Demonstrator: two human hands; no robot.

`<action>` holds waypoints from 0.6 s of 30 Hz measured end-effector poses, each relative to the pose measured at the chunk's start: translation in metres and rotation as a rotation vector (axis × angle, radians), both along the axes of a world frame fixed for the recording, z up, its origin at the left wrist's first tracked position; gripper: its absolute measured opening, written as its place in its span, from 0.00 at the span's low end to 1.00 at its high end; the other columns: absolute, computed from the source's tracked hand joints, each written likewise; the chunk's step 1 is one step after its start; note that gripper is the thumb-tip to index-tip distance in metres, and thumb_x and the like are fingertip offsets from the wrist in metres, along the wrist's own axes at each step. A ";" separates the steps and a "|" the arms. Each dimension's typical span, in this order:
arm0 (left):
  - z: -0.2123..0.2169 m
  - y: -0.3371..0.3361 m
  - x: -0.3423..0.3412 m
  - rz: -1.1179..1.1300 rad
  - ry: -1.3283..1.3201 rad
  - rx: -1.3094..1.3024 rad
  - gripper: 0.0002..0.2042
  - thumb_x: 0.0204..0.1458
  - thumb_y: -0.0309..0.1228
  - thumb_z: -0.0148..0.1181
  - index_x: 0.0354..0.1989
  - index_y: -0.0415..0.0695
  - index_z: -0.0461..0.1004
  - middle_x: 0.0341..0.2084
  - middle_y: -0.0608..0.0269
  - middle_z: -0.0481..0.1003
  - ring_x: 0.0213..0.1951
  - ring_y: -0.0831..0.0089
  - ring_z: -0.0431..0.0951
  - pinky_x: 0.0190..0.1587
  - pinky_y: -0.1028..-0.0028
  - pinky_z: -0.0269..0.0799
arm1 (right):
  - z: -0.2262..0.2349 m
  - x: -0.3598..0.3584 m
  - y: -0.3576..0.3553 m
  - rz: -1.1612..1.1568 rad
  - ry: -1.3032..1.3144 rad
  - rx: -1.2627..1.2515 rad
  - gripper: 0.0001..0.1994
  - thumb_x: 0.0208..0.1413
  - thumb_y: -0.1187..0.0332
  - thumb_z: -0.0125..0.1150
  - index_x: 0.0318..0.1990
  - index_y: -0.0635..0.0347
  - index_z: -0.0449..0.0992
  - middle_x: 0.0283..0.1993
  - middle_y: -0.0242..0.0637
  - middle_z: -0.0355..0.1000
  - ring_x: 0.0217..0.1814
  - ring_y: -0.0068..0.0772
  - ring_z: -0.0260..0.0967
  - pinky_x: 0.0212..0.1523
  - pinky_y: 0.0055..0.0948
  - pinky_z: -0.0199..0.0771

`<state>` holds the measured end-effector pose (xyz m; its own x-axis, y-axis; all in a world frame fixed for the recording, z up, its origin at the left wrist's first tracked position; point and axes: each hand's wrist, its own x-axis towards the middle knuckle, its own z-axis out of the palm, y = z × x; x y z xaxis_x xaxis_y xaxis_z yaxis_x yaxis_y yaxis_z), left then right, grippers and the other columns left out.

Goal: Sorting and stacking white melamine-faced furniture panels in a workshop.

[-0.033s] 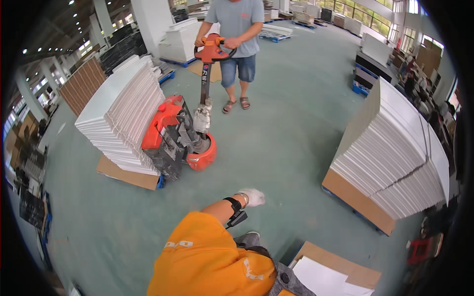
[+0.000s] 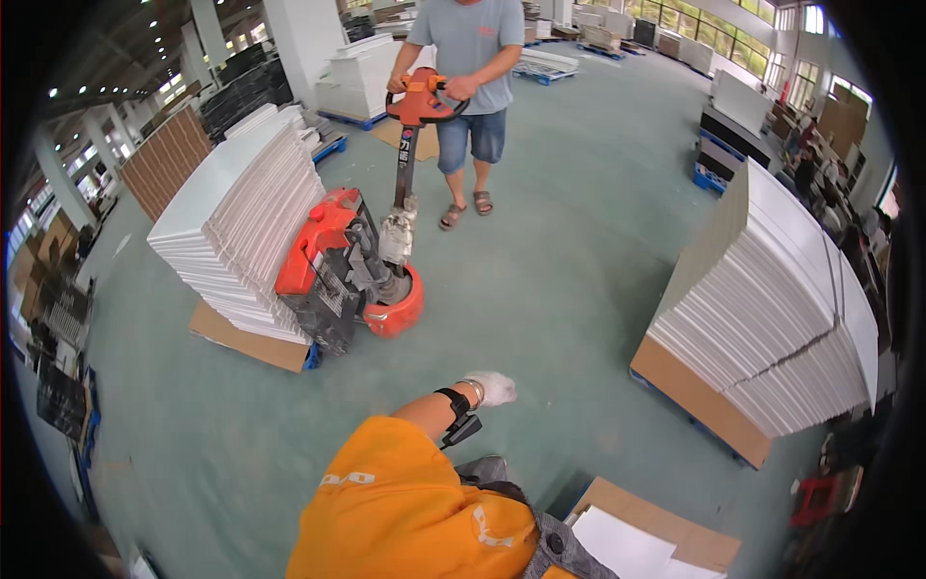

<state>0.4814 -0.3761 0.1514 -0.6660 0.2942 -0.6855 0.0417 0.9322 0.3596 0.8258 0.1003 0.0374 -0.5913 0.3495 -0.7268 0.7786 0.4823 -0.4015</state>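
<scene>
My left hand (image 2: pixel 496 388), in a white glove, hangs over the green floor in front of me, away from the loads around it. Its fingers do not show distinctly, so I cannot tell if they are open or closed. A black strap with a small dark device (image 2: pixel 461 421) and a metal bracelet sit at the wrist, below an orange sleeve (image 2: pixel 386 492). My right hand is out of view. Ahead, another person (image 2: pixel 473 58) grips the handle of a red and black powered pallet truck (image 2: pixel 318 251), which stands against a stack of white panels (image 2: pixel 241 207).
At right, a tall strapped stack of white panels (image 2: pixel 762 299) rests on cardboard over a blue pallet. Low and near me lies brown cardboard (image 2: pixel 666 516) with white sheets (image 2: pixel 622 545). More loaded pallets and a white pillar (image 2: pixel 304 48) stand farther back.
The view has shifted very slightly. My left hand and the pallet truck show no clear movement.
</scene>
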 end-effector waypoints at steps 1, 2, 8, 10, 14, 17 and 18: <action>-0.007 -0.012 -0.011 0.015 -0.004 0.009 0.20 0.54 0.45 0.43 0.49 0.49 0.73 0.50 0.57 0.72 0.52 0.57 0.71 0.52 0.60 0.66 | 0.000 -0.037 -0.006 0.032 0.005 0.003 0.10 0.48 0.65 0.51 0.29 0.62 0.72 0.32 0.52 0.72 0.38 0.52 0.71 0.40 0.44 0.71; -0.015 -0.022 -0.021 0.030 -0.007 0.016 0.20 0.55 0.45 0.42 0.50 0.49 0.72 0.50 0.57 0.72 0.52 0.57 0.71 0.52 0.60 0.66 | -0.001 -0.064 -0.006 0.058 0.004 0.006 0.10 0.49 0.64 0.50 0.29 0.62 0.72 0.32 0.52 0.72 0.37 0.52 0.71 0.40 0.44 0.71; -0.055 -0.065 -0.072 0.199 -0.021 -0.022 0.21 0.54 0.46 0.43 0.51 0.51 0.72 0.51 0.59 0.72 0.53 0.58 0.70 0.54 0.60 0.65 | -0.029 -0.220 0.006 0.230 0.017 -0.003 0.11 0.49 0.63 0.50 0.30 0.61 0.72 0.32 0.52 0.72 0.37 0.52 0.71 0.39 0.44 0.71; -0.062 -0.071 -0.086 0.263 -0.034 -0.010 0.21 0.54 0.47 0.44 0.51 0.51 0.72 0.51 0.58 0.72 0.53 0.58 0.70 0.54 0.61 0.65 | -0.039 -0.271 0.014 0.299 0.031 -0.009 0.11 0.50 0.62 0.49 0.31 0.60 0.72 0.32 0.52 0.72 0.37 0.52 0.71 0.39 0.44 0.71; -0.055 -0.064 -0.109 0.329 -0.055 -0.025 0.23 0.54 0.51 0.42 0.53 0.52 0.69 0.51 0.55 0.71 0.53 0.55 0.70 0.54 0.61 0.64 | -0.054 -0.374 0.022 0.475 0.071 -0.020 0.12 0.50 0.61 0.49 0.31 0.60 0.72 0.32 0.53 0.72 0.37 0.53 0.71 0.39 0.45 0.71; -0.045 -0.057 -0.125 0.417 -0.044 -0.032 0.23 0.54 0.50 0.42 0.52 0.51 0.70 0.50 0.54 0.72 0.52 0.55 0.71 0.54 0.61 0.64 | -0.058 -0.448 0.027 0.589 0.098 -0.036 0.12 0.51 0.60 0.48 0.32 0.59 0.72 0.32 0.53 0.72 0.37 0.53 0.71 0.38 0.45 0.71; -0.041 -0.052 -0.128 0.441 -0.044 -0.030 0.23 0.54 0.50 0.42 0.52 0.51 0.70 0.50 0.54 0.72 0.52 0.55 0.71 0.54 0.61 0.64 | -0.056 -0.468 0.036 0.624 0.099 -0.034 0.12 0.51 0.60 0.48 0.32 0.59 0.73 0.32 0.53 0.72 0.37 0.53 0.71 0.38 0.45 0.70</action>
